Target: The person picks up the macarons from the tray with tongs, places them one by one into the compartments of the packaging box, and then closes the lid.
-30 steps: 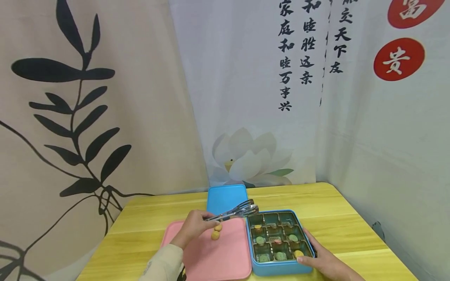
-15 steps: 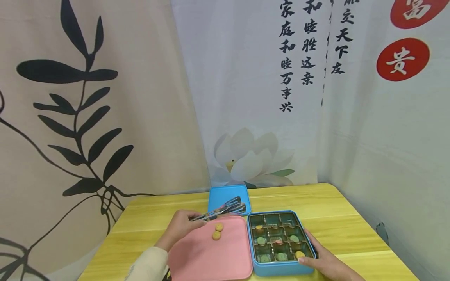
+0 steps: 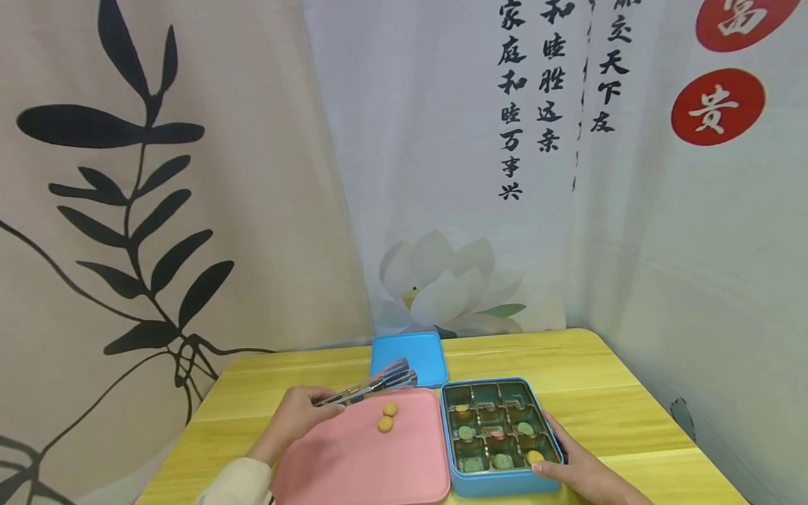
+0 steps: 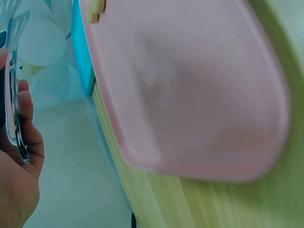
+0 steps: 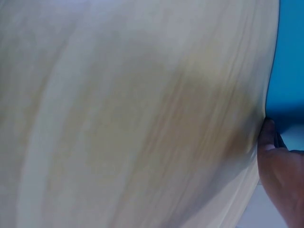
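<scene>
My left hand (image 3: 295,419) grips a pair of metal tongs (image 3: 381,382) above the back left part of a pink tray (image 3: 372,473). The tong heads point right and away, with nothing visible between them. Two small round yellow cookies (image 3: 388,417) lie side by side on the tray. To its right stands a blue box (image 3: 505,485) whose dark divided insert (image 3: 495,417) holds green, yellow and reddish pieces in several compartments. My right hand (image 3: 583,468) holds that box at its front right corner, thumb at the rim; its other fingers along the side are partly hidden.
A flat blue lid (image 3: 407,354) lies behind the tray, near the back edge of the wooden table (image 3: 631,414). Printed curtains (image 3: 454,175) hang directly behind and along the right side of the table.
My left hand has moved left with the tongs, away from above the cookies. My right hand has stayed on the box.
</scene>
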Demonstrator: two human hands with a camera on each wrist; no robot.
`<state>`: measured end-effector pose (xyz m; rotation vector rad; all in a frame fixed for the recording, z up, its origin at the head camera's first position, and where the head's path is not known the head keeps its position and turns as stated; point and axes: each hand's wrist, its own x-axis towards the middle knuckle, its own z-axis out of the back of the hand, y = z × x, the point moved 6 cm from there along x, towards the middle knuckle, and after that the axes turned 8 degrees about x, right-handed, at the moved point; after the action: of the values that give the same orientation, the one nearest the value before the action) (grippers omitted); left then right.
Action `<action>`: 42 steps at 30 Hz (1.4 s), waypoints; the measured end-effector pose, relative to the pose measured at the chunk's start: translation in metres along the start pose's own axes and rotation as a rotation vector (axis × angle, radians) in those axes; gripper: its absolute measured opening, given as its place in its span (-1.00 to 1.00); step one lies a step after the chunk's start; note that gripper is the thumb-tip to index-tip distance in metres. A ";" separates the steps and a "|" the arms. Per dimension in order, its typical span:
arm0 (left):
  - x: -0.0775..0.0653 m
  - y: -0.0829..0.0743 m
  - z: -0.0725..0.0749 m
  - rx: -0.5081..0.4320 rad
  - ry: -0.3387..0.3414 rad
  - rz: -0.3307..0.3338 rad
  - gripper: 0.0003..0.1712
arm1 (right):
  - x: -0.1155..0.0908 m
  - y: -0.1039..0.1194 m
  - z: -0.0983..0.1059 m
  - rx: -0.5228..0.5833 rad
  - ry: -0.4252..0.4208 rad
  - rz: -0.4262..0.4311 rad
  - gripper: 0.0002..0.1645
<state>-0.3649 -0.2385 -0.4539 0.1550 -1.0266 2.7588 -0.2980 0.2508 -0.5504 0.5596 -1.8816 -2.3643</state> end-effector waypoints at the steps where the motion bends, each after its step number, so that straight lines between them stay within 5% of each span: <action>1: -0.001 0.002 0.002 -0.001 0.000 -0.002 -0.68 | 0.000 0.000 0.000 -0.003 -0.003 -0.001 0.22; 24: -0.028 0.044 0.021 0.025 0.014 0.073 -0.64 | -0.008 0.008 -0.007 -0.009 0.013 0.030 0.12; 42: -0.042 0.071 0.005 0.067 0.034 0.112 -0.75 | -0.009 0.011 -0.007 -0.035 -0.003 0.026 0.10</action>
<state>-0.3390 -0.3006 -0.5025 0.0617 -0.9628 2.8876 -0.2890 0.2443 -0.5395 0.5262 -1.8338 -2.3777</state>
